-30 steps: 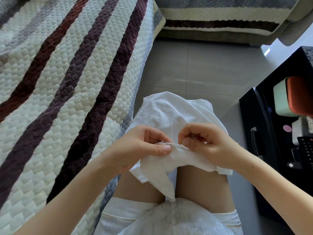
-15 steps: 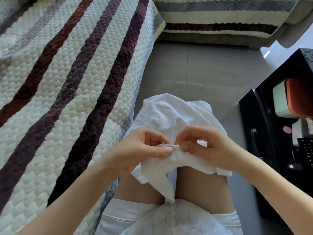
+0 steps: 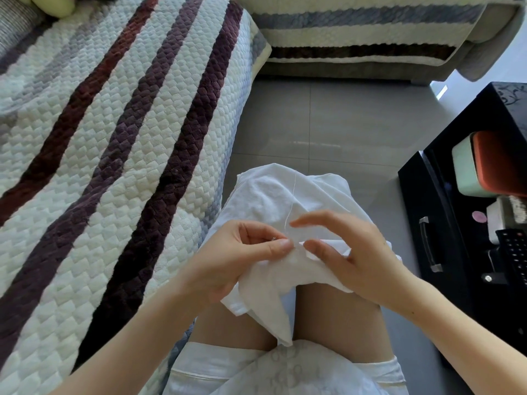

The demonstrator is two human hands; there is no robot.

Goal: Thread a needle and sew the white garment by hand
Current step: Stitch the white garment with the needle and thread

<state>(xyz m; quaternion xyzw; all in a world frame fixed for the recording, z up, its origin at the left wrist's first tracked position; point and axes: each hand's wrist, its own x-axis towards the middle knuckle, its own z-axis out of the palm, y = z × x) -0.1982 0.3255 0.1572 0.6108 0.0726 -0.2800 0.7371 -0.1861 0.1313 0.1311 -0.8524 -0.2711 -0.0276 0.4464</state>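
Note:
A white garment (image 3: 265, 201) lies over my knees, with its near edge bunched up between my hands. My left hand (image 3: 239, 260) pinches that folded edge between thumb and fingers. A small metal glint of the needle (image 3: 273, 238) shows just behind my left thumb tip. A thin white thread (image 3: 291, 203) runs from there up across the cloth. My right hand (image 3: 348, 252) hovers at the fold with its fingers spread and straightened; its thumb tip is close to the cloth, and it holds nothing.
A quilted striped sofa cover (image 3: 114, 138) fills the left side and another sofa section (image 3: 356, 32) runs across the back. Grey floor tiles (image 3: 328, 124) lie ahead. A black cabinet (image 3: 445, 223) with a box and a remote control stands close on my right.
My right hand has let go of its pinch at the fold and spread its fingers. My left hand keeps its hold on the cloth edge.

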